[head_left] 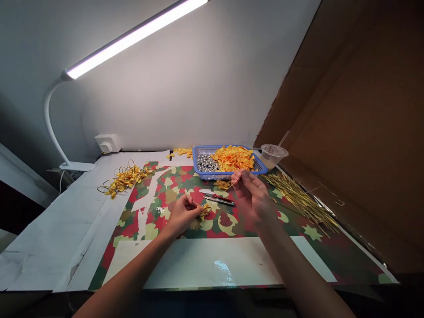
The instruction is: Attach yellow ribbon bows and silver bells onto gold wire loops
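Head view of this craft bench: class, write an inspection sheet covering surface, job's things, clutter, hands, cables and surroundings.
Surface: red-green patterned sheet over white paper.
Job's things: gold ribbon bow, thin gold stem, gold stem pile, blue basket of orange ribbon pieces and silver beads.
Clutter: red-handled snips, lidded plastic cup, gold ribbon tangle.
Grippers: left hand pinches the bow; right hand pinches the stem.
Cables: white cable under the white clamp lamp.
Surroundings: wall socket, cardboard panel.

Left hand (182,215), probable ribbon (205,210), right hand (251,198) raised
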The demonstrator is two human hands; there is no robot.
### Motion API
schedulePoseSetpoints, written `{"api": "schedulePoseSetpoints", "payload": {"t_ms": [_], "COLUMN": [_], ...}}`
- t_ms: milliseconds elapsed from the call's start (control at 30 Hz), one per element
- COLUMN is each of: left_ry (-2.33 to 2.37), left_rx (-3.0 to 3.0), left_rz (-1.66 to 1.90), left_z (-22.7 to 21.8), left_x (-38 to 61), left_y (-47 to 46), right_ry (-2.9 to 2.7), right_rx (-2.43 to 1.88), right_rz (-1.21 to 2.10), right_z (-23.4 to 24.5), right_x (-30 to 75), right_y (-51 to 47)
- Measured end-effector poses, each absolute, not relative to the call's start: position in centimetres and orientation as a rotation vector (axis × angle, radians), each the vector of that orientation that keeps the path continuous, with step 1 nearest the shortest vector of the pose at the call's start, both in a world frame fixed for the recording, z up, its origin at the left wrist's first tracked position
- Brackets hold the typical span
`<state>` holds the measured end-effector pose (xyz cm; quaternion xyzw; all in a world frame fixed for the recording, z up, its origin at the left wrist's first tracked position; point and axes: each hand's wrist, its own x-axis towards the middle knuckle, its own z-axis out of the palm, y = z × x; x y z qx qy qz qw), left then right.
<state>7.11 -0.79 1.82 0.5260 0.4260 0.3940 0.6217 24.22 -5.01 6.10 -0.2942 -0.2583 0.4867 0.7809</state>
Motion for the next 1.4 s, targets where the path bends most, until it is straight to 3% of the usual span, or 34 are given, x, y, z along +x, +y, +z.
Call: {"api": "schedulePoseSetpoints", "payload": {"t_ms": [367,867,1133,1400], "left_ry": [0.999,0.968,0.997,1.018], "left_rx": [1.300,1.395,1.378,1.288], "left_rz": [0.906,0.984,1.033,1.148], "left_z": [1.5,1.9,1.8,1.5], "left_x": [7.2,7.1,6.8,6.7], "left_y": [-0.9,-1.3,-1.0,-0.5], "right_ry": [-0.582,-1.342,-1.755,-1.506], "right_rx": [-0.587,-1.199,-1.321,-1.426], "right_rz": [1.070,0.716,0.568,0.627], "right_z": [6.2,3.9,3.0,3.5], "right_x": [23.8,21.8,22.0,22.6], "right_y": [-5.2,-5.2,-5.0,-4.9]}}
